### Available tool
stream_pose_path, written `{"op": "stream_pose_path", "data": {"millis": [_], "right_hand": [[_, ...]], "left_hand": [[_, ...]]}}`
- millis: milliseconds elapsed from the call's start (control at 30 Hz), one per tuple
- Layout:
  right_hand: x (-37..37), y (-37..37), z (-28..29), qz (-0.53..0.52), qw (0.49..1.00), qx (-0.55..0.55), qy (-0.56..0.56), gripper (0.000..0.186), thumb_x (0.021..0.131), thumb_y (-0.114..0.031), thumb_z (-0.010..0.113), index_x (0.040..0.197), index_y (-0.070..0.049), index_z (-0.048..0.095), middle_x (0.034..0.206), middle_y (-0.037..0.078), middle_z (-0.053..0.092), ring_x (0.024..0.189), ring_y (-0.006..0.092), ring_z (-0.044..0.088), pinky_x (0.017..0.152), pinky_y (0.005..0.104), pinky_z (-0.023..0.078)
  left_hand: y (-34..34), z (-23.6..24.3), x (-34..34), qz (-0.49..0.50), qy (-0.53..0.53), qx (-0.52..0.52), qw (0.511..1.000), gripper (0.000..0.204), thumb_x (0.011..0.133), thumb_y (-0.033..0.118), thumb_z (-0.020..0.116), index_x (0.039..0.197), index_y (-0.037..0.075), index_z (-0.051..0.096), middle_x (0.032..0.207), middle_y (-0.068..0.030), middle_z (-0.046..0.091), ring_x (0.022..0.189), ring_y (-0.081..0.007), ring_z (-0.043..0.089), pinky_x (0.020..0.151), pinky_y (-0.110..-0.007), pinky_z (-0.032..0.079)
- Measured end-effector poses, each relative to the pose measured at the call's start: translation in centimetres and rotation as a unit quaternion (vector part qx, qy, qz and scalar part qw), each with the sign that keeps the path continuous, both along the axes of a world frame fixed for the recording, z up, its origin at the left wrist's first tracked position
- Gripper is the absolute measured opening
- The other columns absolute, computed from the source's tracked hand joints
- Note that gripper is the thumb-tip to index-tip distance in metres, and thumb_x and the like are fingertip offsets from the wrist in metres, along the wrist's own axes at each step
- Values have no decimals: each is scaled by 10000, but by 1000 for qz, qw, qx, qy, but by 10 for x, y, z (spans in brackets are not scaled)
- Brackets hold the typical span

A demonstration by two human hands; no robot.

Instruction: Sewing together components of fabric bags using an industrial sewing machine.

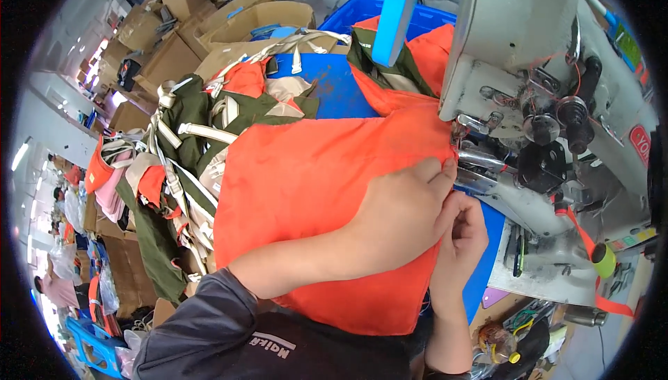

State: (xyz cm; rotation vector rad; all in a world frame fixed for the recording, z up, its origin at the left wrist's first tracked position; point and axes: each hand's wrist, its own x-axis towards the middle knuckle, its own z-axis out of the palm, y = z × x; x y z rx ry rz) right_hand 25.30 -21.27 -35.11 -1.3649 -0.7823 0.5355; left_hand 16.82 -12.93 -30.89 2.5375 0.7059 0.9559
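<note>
Head view: the orange cloth (299, 178) is spread across the middle, partly under the left arm, with its right edge up by the metal parts of the sewing machine (515, 11); the left hand (407, 203) is nearly closed, fingertips bunched on that edge, and seems to pinch it; the right hand (467, 230) is just below, with its fingers curled in; I cannot tell if it has hold of the cloth. The work looks partway along; the top of the right edge is at the machine, and the lower part lies away from it, so that part seems left to do; I cannot make out any finished stitches. The cloth is thin and smooth, with straight sides and soft wrinkles; the machine is hard, pale metal with shiny rods; a flat orange ribbon (614, 305) runs by a round green roll (604, 260) at the right. To the left is a messy heap of green cloth (156, 244) with cream straps (209, 132); farther back are a blue plastic bin (348, 13) and brown cardboard boxes (170, 53).
</note>
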Motion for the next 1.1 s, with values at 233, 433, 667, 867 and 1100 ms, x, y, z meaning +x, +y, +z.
{"op": "stream_pose_path", "data": {"millis": [233,433,667,867,1100], "right_hand": [[3,13,9,5,996,54,65,105,978,-40,542,1038,23,600,822,5,639,712,21,552,622,170,421],[6,14,6,-16,998,35,42,126,987,-40,522,1052,32,604,854,19,666,738,23,577,656,180,445],[1,17,9,-6,993,60,101,132,983,-64,553,1059,32,603,860,32,682,727,29,594,655,178,459],[-5,19,7,1,993,68,101,147,982,-82,563,1074,25,605,860,27,683,714,30,592,649,177,459],[-13,5,-4,15,998,55,37,214,984,-69,545,1171,34,557,1003,39,652,865,54,576,764,197,447]], "left_hand": [[-1,9,-32,-24,80,1,997,458,830,224,689,1232,23,602,1150,-145,551,1015,-314,584,800,-427,479],[20,-81,-163,284,240,-18,928,773,845,480,650,1483,152,364,1476,-237,300,1409,-429,212,1117,-618,151],[89,-129,-172,208,267,-90,937,776,909,579,505,1539,214,239,1565,-262,122,1464,-442,44,1133,-643,49],[137,-115,-161,110,289,-39,950,751,908,566,523,1513,175,309,1534,-253,230,1450,-424,149,1153,-593,111],[5,11,-51,-4,8,-63,998,580,787,338,739,1165,-36,509,1046,-232,575,934,-401,619,721,-473,519]]}}
